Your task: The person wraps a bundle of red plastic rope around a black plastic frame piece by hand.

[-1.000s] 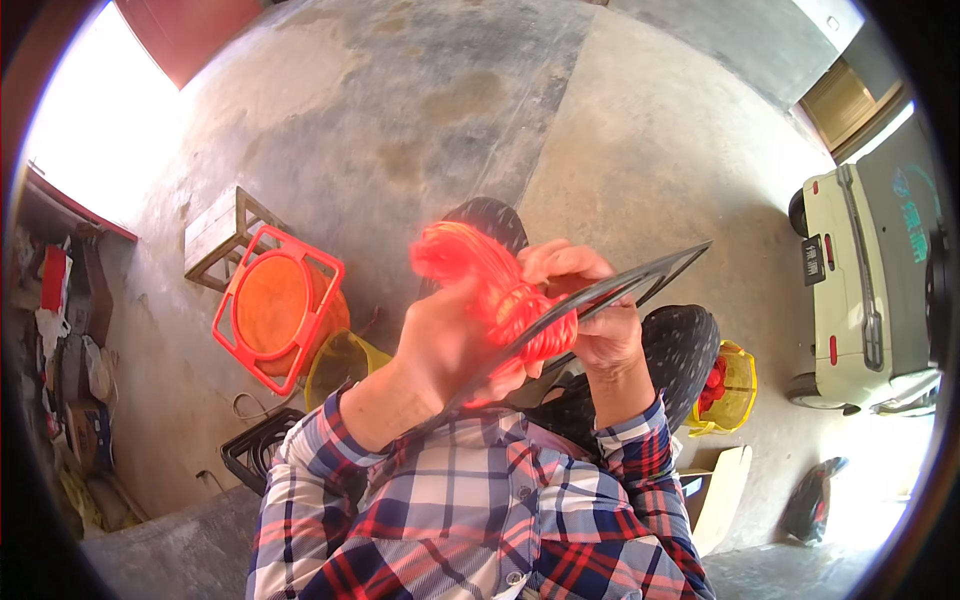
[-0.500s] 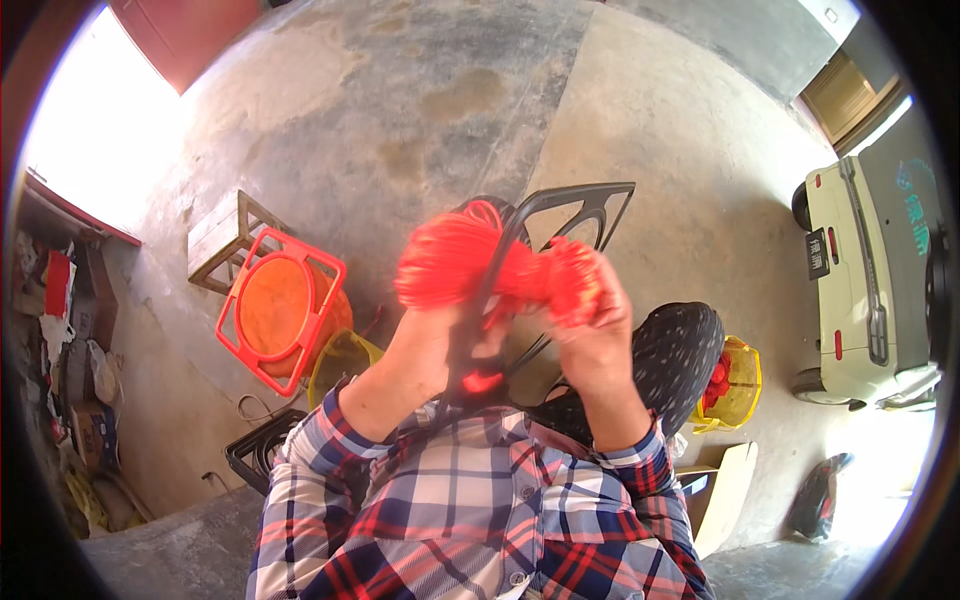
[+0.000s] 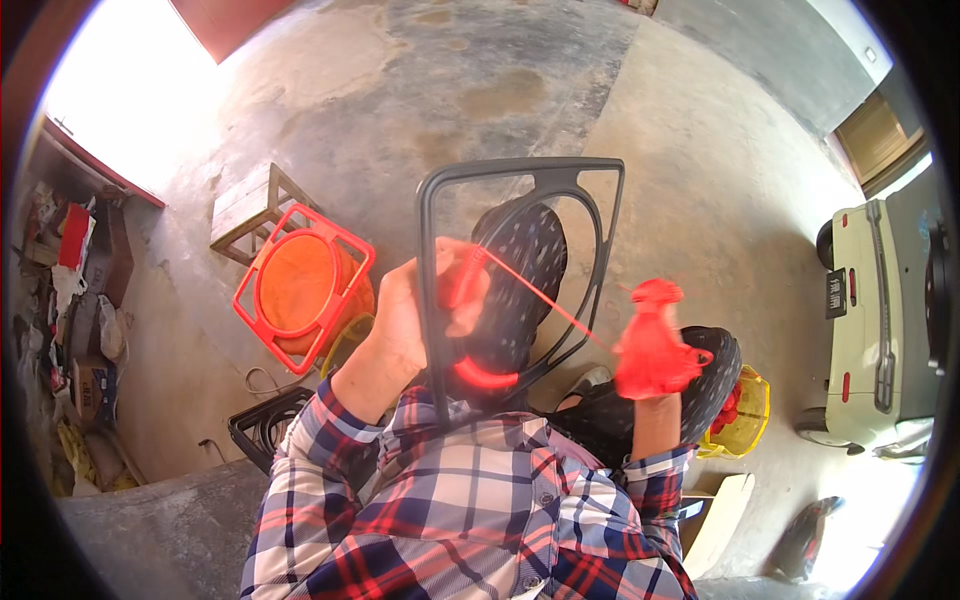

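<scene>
Frame (image 3: 520,180), dark grey plastic, squarish with rounded corners and an inner ring, is held up in front of the chest, roughly upright and tilted slightly right. Left hand (image 3: 415,315) is closed around its left side bar, fingers wrapped from the left. Red cord (image 3: 545,300) runs taut from the left-hand grip across the frame opening, down and right to the right hand (image 3: 655,350). A short red arc of the cord also shows at the frame's near edge, on the inner ring.

Right hand is closed on a red cord bundle (image 3: 650,345), raised just right of the frame and apart from it. The hand itself is mostly hidden by the bundle, so finger positions cannot be told. Both forearms wear plaid sleeves (image 3: 470,500).

On the concrete floor to the left lies an orange frame with a round orange disc (image 3: 300,285), next to a small wooden stool (image 3: 255,210). A black frame (image 3: 265,425) lies near, low left. A yellow basket (image 3: 745,410) with red contents sits right of the right hand. A pale car (image 3: 880,300) stands at far right. Clutter lines the left wall.
</scene>
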Demonstrator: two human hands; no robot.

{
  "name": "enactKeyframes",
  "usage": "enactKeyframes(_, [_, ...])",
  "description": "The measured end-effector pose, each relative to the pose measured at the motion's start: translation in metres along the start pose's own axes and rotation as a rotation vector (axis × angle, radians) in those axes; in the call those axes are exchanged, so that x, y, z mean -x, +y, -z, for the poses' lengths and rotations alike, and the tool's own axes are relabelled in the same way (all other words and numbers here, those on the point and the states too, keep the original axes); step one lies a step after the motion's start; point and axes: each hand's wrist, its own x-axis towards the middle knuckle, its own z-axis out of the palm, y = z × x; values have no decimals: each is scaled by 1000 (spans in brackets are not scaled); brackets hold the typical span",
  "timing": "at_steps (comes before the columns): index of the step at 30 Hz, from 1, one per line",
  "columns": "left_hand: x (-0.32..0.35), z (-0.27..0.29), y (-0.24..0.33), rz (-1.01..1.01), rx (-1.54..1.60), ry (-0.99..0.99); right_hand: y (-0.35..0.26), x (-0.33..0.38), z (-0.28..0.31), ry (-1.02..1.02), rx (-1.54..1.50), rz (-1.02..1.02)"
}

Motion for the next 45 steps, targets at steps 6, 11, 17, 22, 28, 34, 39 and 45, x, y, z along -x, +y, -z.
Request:
enactKeyframes(6, [-2, -19, 0, 165, -266, -37, 57, -26, -42, 127, 1508, 21])
enactKeyframes(11, [5, -58, -17, 79, -262, 69, 38, -49, -106, 84, 1036, 6])
enactKeyframes(17, [5, -67, -21, 428, -79, -120, 11, -36, -149, -434, 535, 249])
enactKeyframes(22, [5, -56, -31, 452, 167, 168, 16, -25, -137, -366, 263, 140])
enactKeyframes(28, [-5, -45, -32, 153, -8, 222, 38, -5, -138, -171, 428, 166])
enactKeyframes(34, [-4, -37, -34, 159, -63, -34, 19, -10, -139, -62, 294, 403])
enactKeyframes(39, [-2, -27, -13, 59, -19, -131, -50, -18, -117, -93, -115, 411])
enactKeyframes(45, [-1, -18, -6, 66, -14, -10, -15, -21, -48, -434, -309, -64])
